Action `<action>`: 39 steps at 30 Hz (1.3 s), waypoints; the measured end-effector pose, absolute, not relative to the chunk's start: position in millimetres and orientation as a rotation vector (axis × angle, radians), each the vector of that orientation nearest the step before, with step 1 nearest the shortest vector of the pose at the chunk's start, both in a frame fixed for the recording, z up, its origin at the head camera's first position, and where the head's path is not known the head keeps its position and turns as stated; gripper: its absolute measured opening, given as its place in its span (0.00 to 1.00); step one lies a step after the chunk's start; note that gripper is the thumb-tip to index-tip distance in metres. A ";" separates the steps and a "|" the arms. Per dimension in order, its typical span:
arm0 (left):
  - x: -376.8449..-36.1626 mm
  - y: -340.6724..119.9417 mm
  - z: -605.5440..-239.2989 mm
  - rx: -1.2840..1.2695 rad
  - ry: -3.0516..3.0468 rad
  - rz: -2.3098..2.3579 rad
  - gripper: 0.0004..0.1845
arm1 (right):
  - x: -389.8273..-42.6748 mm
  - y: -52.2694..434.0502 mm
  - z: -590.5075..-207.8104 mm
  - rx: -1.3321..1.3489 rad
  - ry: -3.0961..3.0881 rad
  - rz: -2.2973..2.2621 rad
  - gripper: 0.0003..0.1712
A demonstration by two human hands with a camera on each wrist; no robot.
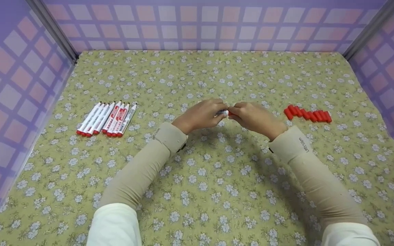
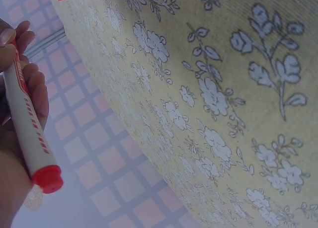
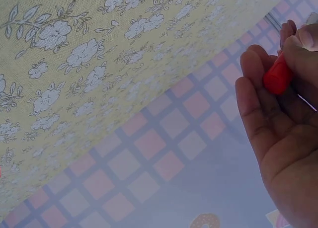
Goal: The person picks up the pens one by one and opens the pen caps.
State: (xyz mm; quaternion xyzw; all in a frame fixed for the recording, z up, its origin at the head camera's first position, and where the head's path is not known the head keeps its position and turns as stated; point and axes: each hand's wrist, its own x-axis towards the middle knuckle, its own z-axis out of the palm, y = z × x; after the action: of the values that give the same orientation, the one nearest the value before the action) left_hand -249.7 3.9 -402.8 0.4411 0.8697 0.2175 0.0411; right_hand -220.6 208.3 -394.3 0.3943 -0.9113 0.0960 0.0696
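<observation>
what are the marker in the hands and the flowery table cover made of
Marker: looks like smooth plastic, a white printed barrel with a faint sheen and a red end; its red cap, in the right hand, looks the same. Table cover: likely woven cloth, matte, fine weave visible up close.

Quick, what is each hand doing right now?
Left hand: grips the white marker.
Right hand: pinches the marker's red cap.
</observation>
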 end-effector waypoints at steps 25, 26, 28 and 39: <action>-252.1 -0.6 -400.2 1.404 2.567 0.802 0.15 | -219.4 207.1 -403.0 1.166 -2.558 0.217 0.05; -252.3 -0.7 -399.6 1.397 2.560 0.805 0.15 | -219.4 207.0 -403.7 1.166 -2.550 0.207 0.05; -253.1 -1.1 -398.9 1.387 2.548 0.807 0.15 | -218.9 206.5 -403.9 1.167 -2.530 0.185 0.04; -256.8 -4.1 -402.5 1.332 2.469 0.882 0.15 | -218.6 204.1 -403.9 1.176 -2.502 0.163 0.04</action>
State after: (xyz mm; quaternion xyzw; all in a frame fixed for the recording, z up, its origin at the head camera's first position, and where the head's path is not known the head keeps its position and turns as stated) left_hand -256.8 -4.1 -402.5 0.4508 0.8353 0.2983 0.1002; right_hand -218.6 204.1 -403.9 0.4173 -0.8879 0.0579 0.1848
